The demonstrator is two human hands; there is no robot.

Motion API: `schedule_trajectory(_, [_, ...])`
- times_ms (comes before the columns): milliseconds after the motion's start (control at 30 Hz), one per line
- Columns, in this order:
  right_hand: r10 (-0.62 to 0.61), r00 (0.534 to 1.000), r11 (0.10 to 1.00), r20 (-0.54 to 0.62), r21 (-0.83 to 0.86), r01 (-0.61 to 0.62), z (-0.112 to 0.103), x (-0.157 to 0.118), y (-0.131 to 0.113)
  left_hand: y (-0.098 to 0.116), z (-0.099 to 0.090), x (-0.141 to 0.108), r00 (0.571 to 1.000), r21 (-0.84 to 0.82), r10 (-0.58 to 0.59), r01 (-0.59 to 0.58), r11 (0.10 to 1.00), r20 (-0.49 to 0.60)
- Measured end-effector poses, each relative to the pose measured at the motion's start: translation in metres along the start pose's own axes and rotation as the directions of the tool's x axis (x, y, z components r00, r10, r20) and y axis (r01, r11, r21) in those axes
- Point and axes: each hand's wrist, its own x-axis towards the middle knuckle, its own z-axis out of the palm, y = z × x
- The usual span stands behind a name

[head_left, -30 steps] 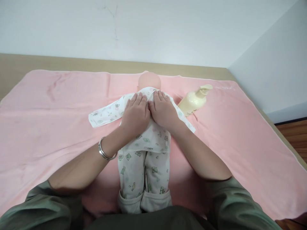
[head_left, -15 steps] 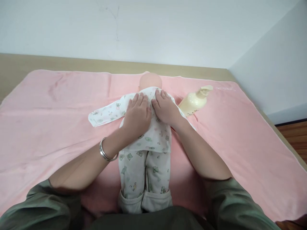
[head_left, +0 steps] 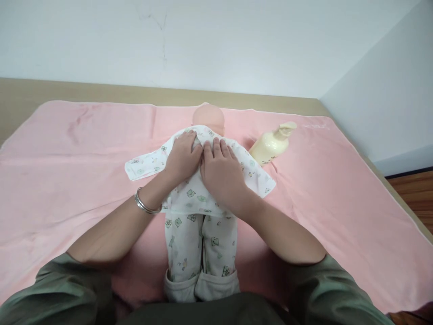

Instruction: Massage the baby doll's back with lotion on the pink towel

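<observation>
Doll (head_left: 198, 198) lies at the centre of the frame, seemingly face down, head toward the top. Step in hand, by my judgement: working its back through the white printed shirt (head_left: 260, 178). Next move calls for flat, even palms, without bunching the fabric. My left hand (head_left: 184, 158) and right hand (head_left: 223, 174) rest on the upper back, thumbs close together, fingers pointing up-frame; grip unclosed, nothing grasped. Pump bottle (head_left: 270, 146) leans right of centre. Pink cloth (head_left: 331, 194) beneath, on the counter (head_left: 101, 89).

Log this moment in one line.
left hand: on shirt | right hand: on shirt | doll: lying on blanket | bottle: right of doll
</observation>
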Motion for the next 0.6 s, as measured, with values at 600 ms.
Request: schedule_trajectory(600, [0.121,0.992,0.965,0.040,0.230,-0.127,0.009,0.033,0.030,0.002,0.008,-0.007,0.996,-0.013,-0.010,0.009,1.000,-0.084])
